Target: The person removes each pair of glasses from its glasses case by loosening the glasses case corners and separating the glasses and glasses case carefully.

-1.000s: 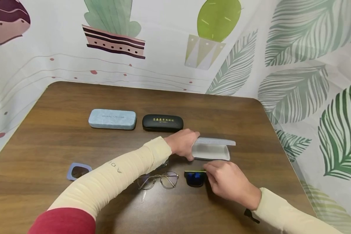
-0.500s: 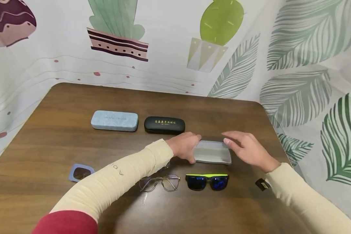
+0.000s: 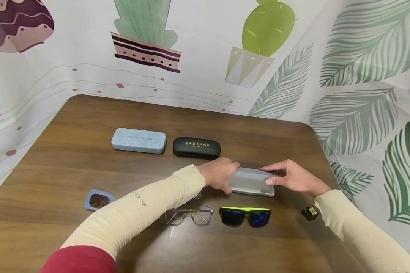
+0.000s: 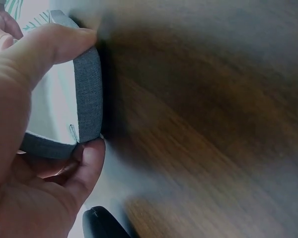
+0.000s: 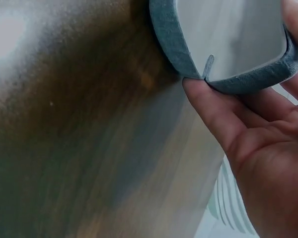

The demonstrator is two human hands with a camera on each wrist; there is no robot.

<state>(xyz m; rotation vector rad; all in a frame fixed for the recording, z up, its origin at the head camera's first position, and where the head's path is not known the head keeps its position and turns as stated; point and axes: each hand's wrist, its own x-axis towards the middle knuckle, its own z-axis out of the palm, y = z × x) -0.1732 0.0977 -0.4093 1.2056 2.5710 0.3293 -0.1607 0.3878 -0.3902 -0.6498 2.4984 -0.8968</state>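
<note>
A grey fabric-covered glasses case [image 3: 251, 182] sits on the right side of the table, with its lid raised and its pale lining showing in both wrist views. At its left end, my left hand [image 3: 220, 174] grips it, thumb [image 4: 64, 44] over the front edge and fingers beneath the hinge corner. My right hand [image 3: 294, 176] pinches the opposite end, and in the right wrist view a finger [image 5: 208, 101] presses near the hinge slit. In front of the case lie sunglasses [image 3: 245, 217] with blue lenses and yellow-green temples.
Behind stand a closed light-blue case [image 3: 138, 140] and a closed black case [image 3: 196, 147]. Wire-rimmed eyeglasses [image 3: 189, 217] and blue-framed sunglasses [image 3: 98, 200] lie toward the front, partly behind the left sleeve. A small black device [image 3: 309, 213] hangs by the right sleeve.
My right hand has left the blue-lensed sunglasses, now lying alone, and moved up to take the case's right end. The case's lid has swung wider. My left hand has stayed on the case.
</note>
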